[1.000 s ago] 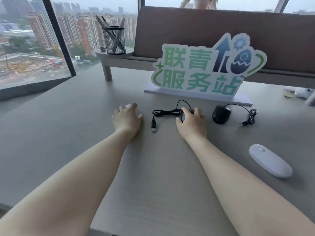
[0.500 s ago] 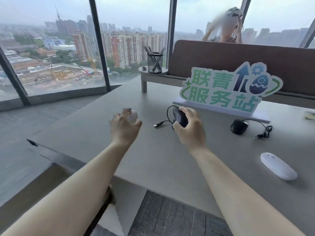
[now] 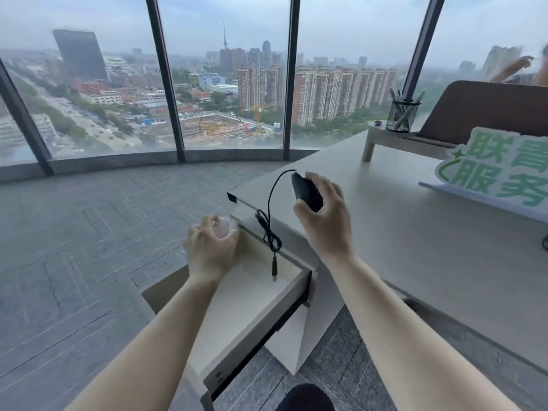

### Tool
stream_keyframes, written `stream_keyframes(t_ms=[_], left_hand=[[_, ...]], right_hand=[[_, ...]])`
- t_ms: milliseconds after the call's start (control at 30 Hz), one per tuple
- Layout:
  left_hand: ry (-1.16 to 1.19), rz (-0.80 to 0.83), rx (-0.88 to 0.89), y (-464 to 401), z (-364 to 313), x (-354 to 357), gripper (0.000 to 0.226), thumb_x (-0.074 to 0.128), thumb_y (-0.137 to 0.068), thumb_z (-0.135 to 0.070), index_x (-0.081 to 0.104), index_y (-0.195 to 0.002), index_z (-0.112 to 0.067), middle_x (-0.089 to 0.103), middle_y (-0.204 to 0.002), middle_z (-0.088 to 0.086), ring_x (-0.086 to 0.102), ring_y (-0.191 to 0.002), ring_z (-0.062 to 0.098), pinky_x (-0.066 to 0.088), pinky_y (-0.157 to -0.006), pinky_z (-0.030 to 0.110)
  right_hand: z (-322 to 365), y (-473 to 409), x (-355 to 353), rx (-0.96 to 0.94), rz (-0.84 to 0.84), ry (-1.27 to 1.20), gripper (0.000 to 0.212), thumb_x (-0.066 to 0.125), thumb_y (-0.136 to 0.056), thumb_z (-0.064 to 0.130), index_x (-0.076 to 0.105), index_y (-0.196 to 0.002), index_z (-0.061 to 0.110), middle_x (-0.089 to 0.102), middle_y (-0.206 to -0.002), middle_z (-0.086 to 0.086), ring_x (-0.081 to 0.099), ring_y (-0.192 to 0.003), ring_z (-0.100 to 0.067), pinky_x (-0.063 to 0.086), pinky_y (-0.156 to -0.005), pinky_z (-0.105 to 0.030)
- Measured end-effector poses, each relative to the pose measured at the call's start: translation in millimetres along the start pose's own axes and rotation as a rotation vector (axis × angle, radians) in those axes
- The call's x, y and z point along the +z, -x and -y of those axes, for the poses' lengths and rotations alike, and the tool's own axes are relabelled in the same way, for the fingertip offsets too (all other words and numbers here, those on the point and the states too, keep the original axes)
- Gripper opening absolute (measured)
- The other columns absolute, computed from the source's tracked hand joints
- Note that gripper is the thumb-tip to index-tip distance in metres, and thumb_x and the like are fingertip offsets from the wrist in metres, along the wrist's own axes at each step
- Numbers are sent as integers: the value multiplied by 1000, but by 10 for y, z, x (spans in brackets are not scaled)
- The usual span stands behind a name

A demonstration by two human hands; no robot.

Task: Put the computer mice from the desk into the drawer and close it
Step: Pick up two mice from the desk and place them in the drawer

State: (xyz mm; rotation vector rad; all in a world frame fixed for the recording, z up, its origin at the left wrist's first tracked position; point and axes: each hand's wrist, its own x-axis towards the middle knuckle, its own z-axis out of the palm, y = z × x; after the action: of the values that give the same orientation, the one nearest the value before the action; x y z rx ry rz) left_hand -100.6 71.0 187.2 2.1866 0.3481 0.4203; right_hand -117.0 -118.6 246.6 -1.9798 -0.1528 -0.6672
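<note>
The black wired mouse [image 3: 307,189] is gripped in the right hand [image 3: 324,221] above the bench [image 3: 415,232] edge, its cable [image 3: 271,223] dangling with the plug over the open drawer [image 3: 252,307]. At its eight o'clock, the left hand [image 3: 209,247] cups a small white mouse [image 3: 223,227] over the drawer's far end.

Matt black plastic mouse [image 3: 307,189]

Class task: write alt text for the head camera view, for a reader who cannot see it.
A person's left hand holds a white mouse over an open, empty drawer, while the right hand lifts a black wired mouse at the desk corner, its cable dangling into the drawer. Behind are a green-lettered sign, a mesh pen holder and city windows.
</note>
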Motion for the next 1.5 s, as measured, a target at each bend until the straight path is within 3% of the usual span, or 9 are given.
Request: stream_keyframes(t_ms=[133, 233, 400, 600, 800, 933, 1067, 1267, 1500], left_hand=[[-85, 51, -164, -60, 631, -38, 53, 53, -83, -35, 49, -133, -17, 52, -127, 20, 43, -118, 35, 35, -97, 43], [-120, 124, -294, -130, 974, 85, 43, 45, -78, -34, 57, -116, -17, 52, -132, 11, 41, -115, 34, 29, -89, 40], [-128, 130, -503, -281, 1330, 391, 58, 50, -85, -33, 39, -140, -19, 40, -137, 21, 34, -124, 38, 33, -98, 38], [-184, 187, -604, -367, 1560, 912, 60, 58, -83, -33, 40, -139, -20, 34, -135, 20, 33, -123, 39, 40, -95, 42], [-320, 223, -581, -478, 1720, 1272, 61, 61, -76, -36, 43, -130, -15, 38, -130, 23, 38, -121, 42, 43, -93, 43], [-361, 223, -560, -510, 1832, 1394, 60, 64, -75, -37, 46, -126, -13, 41, -128, 22, 39, -121, 43, 44, -93, 43], [-438, 228, -497, -507, 1891, 1453, 64, 69, -73, -46, 47, -123, -12, 41, -127, 21, 40, -120, 43, 46, -91, 44], [-469, 215, -460, -517, 1634, 1282, 64, 48, -88, -54, 43, -130, -6, 38, -132, 21, 39, -121, 43, 37, -99, 45], [-109, 18, 131, -425, 227, 992, 40, 47, -94, -29, 53, -128, -10, 54, -124, 17, 47, -116, 33, 38, -91, 38]], right_hand=[[-117, 282, 573, 44, 129, -37, 49, 62, -84, 17, 53, -132, 23, 51, -125, 8, 49, -119, -12, 38, -104, -27], [-387, 394, 933, 104, 215, 17, 51, 61, -83, 19, 52, -134, 23, 50, -136, 3, 45, -125, -17, 33, -101, -25], [-931, 422, 1349, 197, 382, 157, 52, 59, -85, 19, 51, -136, 20, 44, -140, -2, 41, -125, -23, 35, -101, -27], [-1589, 365, 1659, 333, 678, 451, 59, 50, -89, 19, 36, -146, 20, 29, -152, -5, 30, -132, -29, 33, -109, -37], [-1891, 247, 1880, 354, 888, 739, 59, 52, -86, 8, 32, -139, 22, 27, -147, -14, 34, -127, -36, 43, -94, -42], [-1993, 228, 1974, 380, 988, 831, 65, 46, -87, -1, 27, -145, 22, 21, -152, -16, 26, -138, -40, 42, -100, -44], [-2078, 265, 2034, 361, 1037, 923, 71, 51, -86, -2, 24, -147, 23, 20, -151, -19, 34, -131, -37, 44, -97, -41], [-1778, 214, 1863, 304, 917, 813, 61, 50, -92, 11, 25, -147, 23, 23, -152, -15, 35, -132, -37, 43, -96, -47], [-968, 81, 805, 58, 353, 420, 34, 51, -92, 13, 60, -125, 11, 62, -125, -7, 61, -110, -25, 52, -89, -36]])
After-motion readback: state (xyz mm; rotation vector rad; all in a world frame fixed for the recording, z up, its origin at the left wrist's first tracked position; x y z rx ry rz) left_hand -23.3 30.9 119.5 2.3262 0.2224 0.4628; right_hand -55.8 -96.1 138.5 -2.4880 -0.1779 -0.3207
